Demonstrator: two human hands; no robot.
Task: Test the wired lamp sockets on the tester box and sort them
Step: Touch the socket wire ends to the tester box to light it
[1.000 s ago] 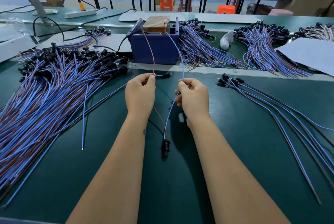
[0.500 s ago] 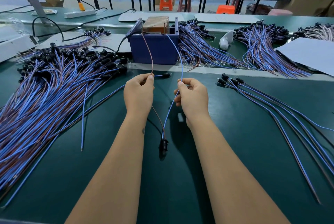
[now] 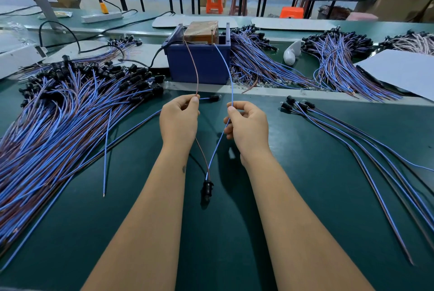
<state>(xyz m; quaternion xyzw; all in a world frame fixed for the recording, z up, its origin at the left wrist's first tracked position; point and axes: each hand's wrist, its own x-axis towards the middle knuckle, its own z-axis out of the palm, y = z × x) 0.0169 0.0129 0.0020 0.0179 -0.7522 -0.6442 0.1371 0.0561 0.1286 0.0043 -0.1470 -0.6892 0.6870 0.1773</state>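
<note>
Risk: either wire tip may slip off its contact on the tester point(image 3: 199, 56) up ahead of both hands, since the long wires bow and any tremor or pull would break contact and give a false fail; tips could also touch and short. Left hand point(image 3: 179, 121) pinches the brown wire point(image 3: 195, 72) between thumb and forefinger, right hand point(image 3: 247, 126) pinches the blue wire point(image 3: 229, 72) likewise, other fingers curled; the socket point(image 3: 207, 189) hangs below and between the wrists, just over the table point(image 3: 305, 173)
</note>
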